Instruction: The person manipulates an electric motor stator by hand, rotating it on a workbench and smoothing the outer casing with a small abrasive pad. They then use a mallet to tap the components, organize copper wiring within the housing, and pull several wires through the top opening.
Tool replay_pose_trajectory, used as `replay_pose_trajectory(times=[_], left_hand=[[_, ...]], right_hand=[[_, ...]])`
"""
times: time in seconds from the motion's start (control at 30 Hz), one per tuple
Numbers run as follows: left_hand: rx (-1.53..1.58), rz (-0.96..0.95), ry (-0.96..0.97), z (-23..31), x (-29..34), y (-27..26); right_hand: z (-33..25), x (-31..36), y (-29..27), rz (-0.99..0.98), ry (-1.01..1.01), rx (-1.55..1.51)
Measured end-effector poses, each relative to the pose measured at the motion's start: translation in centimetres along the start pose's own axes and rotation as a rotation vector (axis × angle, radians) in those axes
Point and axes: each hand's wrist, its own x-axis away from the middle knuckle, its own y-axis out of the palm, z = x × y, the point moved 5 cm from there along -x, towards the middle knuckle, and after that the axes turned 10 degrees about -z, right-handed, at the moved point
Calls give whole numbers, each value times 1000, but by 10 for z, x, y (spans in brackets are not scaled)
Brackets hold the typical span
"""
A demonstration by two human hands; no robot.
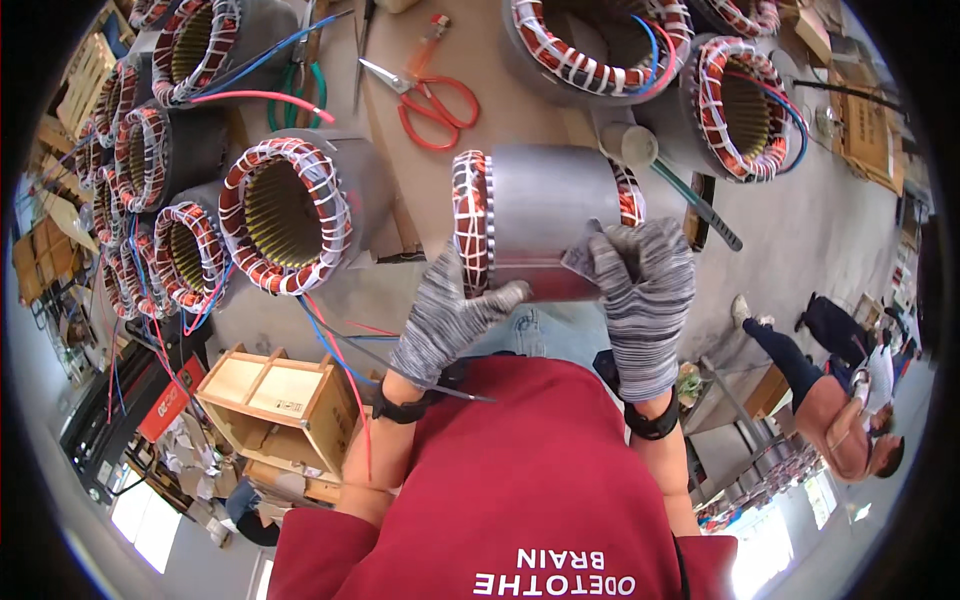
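WORKSHOP BENCH (490,80): STATOR HELD ON ITS SIDE

Located at the near edge of the brown-topped bench, directly ahead of the torso: one stator (555,200), axis running left to right. Concrete floor (790,240) off to the right; wooden crate (265,390) at lower left.

State of grip: left hand (445,315) clasped on the left end, thumb along the steel shell, fingers against the laced end winding (468,215). Right hand (645,285) at the lower right of the shell, fingers curled beside a dark, flat piece (578,258); too blurred to tell whether pinched or merely touched.

Hazards, by judgement:

- Rolling or dropping. Probable cause: round shell, unequal pressure, nearness to the edge. Extent of support underneath: cannot tell.
- Damaged lacing. Possible cause: hard squeezing or sliding of gloved fingers over the white cord.
- Snagging. Possible cause: loose red and blue lead wires (325,332) hanging from the neighbouring stator (370,185), close to the left forearm.
- Knocking. Possible cause: swinging the right end into the mallet (640,147) just beside it. Red-handled scissors (412,88) farther back; less exposed.
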Motion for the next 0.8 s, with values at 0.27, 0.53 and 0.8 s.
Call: replay_pose_trajectory(times=[0.27, 0.53, 0.8], left_hand=[[63, 100, 131, 19, 6, 2], [41, 131, 144, 25, 2, -4], [201, -64, -94, 6, -7, -1]], right_hand=[[-3, 6, -2, -9, -32, -1], [-12, -11, -4, -98, 214, -162], [-35, -16, 20, -136, -43, 271]])
